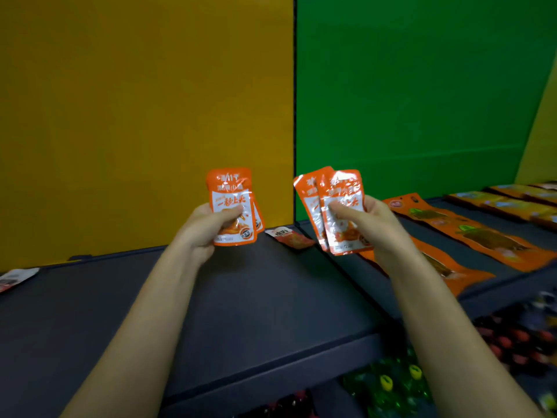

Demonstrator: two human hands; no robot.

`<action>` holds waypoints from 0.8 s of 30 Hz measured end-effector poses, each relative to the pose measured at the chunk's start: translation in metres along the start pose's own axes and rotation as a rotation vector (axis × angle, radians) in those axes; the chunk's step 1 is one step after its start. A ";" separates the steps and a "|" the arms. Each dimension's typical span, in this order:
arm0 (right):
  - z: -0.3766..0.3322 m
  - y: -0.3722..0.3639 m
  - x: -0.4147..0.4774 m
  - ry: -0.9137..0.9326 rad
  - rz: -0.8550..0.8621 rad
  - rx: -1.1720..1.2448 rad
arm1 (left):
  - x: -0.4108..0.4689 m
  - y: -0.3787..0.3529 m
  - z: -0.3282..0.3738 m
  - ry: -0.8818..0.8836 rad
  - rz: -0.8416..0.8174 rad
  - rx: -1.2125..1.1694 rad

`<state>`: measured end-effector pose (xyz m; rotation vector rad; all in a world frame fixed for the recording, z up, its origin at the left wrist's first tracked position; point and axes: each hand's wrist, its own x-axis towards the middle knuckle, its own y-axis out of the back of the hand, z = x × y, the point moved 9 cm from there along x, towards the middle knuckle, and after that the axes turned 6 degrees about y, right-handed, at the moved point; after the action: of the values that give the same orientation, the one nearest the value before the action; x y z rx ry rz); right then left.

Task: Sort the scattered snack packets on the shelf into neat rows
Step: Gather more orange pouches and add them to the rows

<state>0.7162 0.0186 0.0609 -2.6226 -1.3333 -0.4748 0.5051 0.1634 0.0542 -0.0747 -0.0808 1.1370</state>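
Observation:
My left hand (208,226) grips two stacked orange snack packets (230,191), held upright above the dark shelf (150,297). My right hand (366,226) grips another fanned pair of the same orange packets (340,188), also upright, just right of the divider line. One red packet (291,236) lies flat on the shelf at the back between my hands. Another red-and-white packet (15,277) lies at the shelf's far left edge.
Long orange snack strips (470,230) lie in rows on the right shelf section, with more packets (512,200) behind them. Yellow and green back walls stand close behind. A lower shelf holds green (388,384) and red (518,342) packets.

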 end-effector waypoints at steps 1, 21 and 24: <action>-0.012 0.017 -0.013 0.031 0.034 0.020 | -0.013 -0.009 0.007 -0.012 -0.039 0.005; 0.019 0.467 -0.324 -0.122 0.884 -0.149 | -0.206 -0.408 -0.130 0.094 -0.692 0.034; 0.016 0.535 -0.361 -0.126 0.975 -0.193 | -0.226 -0.478 -0.167 0.137 -0.727 0.075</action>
<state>0.9527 -0.5656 -0.0804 -3.0538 0.0885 -0.2764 0.8590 -0.2450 -0.0697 -0.0495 0.0559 0.4062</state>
